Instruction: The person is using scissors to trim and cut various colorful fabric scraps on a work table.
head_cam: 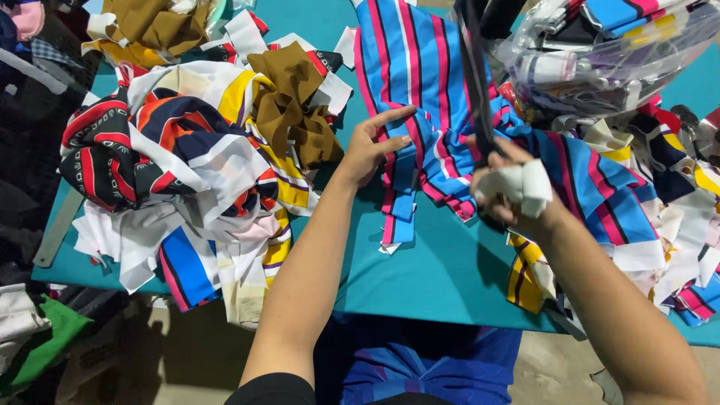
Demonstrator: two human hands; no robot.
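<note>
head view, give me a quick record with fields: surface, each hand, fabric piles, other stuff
surface: teal table
left hand: left hand open, fingers resting on the blue, pink and white striped fabric
right hand: right hand, wrapped in white cloth, gripping black scissors that point up over the striped fabric
left pile: mixed fabric scraps, with a brown piece on top
right pile: more striped scraps
other: clear plastic bag of fabric at top right

Scrap pile (187, 165) left of striped cloth (420, 82) on table (442, 277).
</note>
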